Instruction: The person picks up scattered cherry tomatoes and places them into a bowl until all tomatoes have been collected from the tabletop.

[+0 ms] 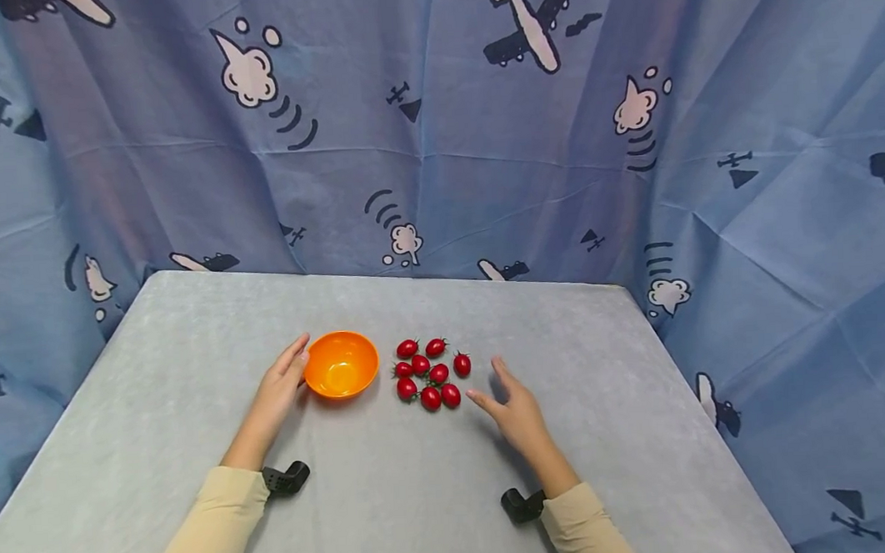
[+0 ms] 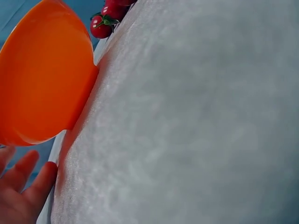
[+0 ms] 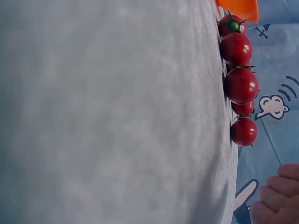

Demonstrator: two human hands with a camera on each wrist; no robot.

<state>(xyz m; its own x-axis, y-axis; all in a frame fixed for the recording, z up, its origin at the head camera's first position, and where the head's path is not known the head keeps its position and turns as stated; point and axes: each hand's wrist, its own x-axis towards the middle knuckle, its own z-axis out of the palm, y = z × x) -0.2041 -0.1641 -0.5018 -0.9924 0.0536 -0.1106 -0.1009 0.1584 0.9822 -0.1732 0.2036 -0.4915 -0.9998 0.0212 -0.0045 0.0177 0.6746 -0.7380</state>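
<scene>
Head view: orange bowl [image 1: 340, 364] sits mid-desk [image 1: 156, 392], empty. Left hand [image 1: 279, 389] lies flat against bowl's left side, fingers [image 1: 296, 351] straight, touching rim, gripping nothing. Cluster of red cherry tomatoes [image 1: 428, 372] just right of bowl, apart from it, all on desk surface. Right hand [image 1: 517, 410] hovers near tomatoes' lower right, fingers spread wide, holding nothing, not touching them. Cream sleeves [image 1: 215, 522] on both arms. Blue curtain with aeroplane print [image 1: 480, 141] hangs behind desk.
</scene>
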